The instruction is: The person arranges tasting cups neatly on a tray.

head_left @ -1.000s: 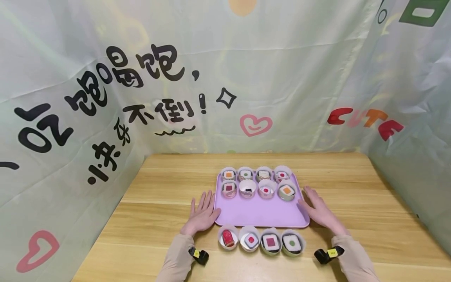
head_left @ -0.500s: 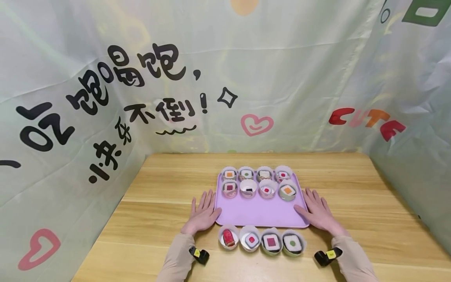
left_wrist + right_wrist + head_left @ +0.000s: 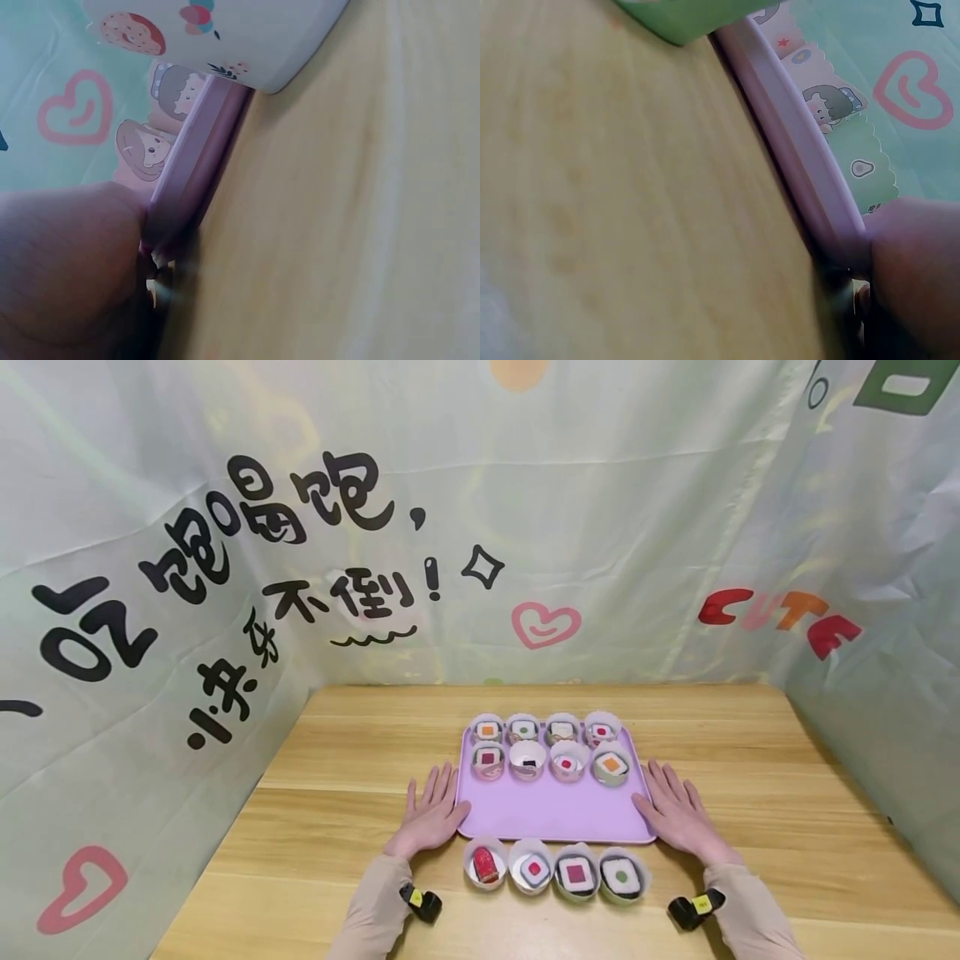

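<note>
A lilac tray (image 3: 558,810) lies on the table with two rows of paper cups on its far half. Sushi pieces sit in those cups, such as one with an orange square centre (image 3: 611,764). My left hand (image 3: 429,814) rests at the tray's left edge, fingers straight and thumb over the rim. At the right edge my right hand (image 3: 684,810) lies likewise, its thumb reaching onto the rim. Both wrist views show the base of the hand against the tray's edge (image 3: 187,161), with the fingers hidden. Several more filled cups (image 3: 576,874) stand in a row along the near side.
The wooden table (image 3: 337,843) extends to both sides of the tray. Printed fabric (image 3: 637,527) hangs behind it and at both sides. A green cup (image 3: 690,16) close to the tray's near edge overlaps it in the right wrist view.
My right hand has settled flatter against the tray's right edge, its fingers more spread and its thumb over the rim. The left hand, tray and cups stay put.
</note>
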The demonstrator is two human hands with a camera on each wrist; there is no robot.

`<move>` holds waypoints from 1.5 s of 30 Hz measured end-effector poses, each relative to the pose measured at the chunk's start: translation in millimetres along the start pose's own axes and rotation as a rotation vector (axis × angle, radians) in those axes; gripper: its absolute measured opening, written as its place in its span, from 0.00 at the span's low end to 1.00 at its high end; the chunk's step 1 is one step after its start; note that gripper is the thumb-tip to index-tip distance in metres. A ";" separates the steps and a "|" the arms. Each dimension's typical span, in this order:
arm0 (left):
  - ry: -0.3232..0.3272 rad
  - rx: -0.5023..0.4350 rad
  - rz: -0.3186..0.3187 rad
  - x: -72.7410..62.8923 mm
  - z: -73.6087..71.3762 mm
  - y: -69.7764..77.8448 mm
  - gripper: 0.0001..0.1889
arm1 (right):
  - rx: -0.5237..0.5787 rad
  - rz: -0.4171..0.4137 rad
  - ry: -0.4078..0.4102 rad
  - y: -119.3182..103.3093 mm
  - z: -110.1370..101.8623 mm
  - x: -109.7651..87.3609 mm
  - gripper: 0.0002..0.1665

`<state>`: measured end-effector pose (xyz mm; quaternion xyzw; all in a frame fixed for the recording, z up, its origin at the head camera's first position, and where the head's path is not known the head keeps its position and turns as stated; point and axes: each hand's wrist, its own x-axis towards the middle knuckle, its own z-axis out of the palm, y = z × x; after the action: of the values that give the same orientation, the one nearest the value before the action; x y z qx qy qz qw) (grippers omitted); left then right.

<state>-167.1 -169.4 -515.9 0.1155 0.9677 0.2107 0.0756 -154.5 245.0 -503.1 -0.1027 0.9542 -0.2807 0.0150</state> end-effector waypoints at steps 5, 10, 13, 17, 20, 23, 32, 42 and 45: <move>0.031 -0.010 0.008 -0.1 0.4 -0.1 0.35 | 0.047 -0.035 0.034 4.1 1.8 -0.6 0.45; 0.046 -0.052 0.001 -1.6 -2.9 3.6 0.36 | 0.026 -0.009 0.019 2.6 0.7 -0.3 0.44; 0.077 -0.137 0.004 -3.8 -8.5 7.6 0.36 | 0.012 0.006 0.005 0.3 -0.8 -0.3 0.43; 0.164 -0.244 0.002 -6.1 -17.5 14.9 0.34 | -0.007 0.016 -0.007 -2.0 -1.4 -0.4 0.43; 0.224 -0.319 0.016 -8.0 -25.2 21.1 0.32 | -0.023 0.017 -0.019 -2.2 -1.3 -0.1 0.42; 0.238 -0.416 0.073 -11.5 -34.2 27.2 0.30 | -0.034 0.022 -0.031 -2.6 -1.4 0.0 0.43; 0.017 -0.405 0.289 -27.9 -56.3 43.2 0.31 | -0.034 0.025 -0.033 -5.2 -2.4 -0.1 0.42; -0.145 -0.195 0.385 -42.5 -60.7 53.3 0.39 | -0.031 0.024 -0.029 -4.0 -1.6 -0.5 0.42; -0.177 -0.129 0.419 -43.0 -59.2 54.7 0.41 | -0.018 0.009 -0.006 -1.0 0.1 -0.5 0.43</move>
<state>-126.9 -155.2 -435.2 0.3270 0.8967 0.2722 0.1221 -153.8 244.2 -502.7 -0.0993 0.9570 -0.2718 0.0185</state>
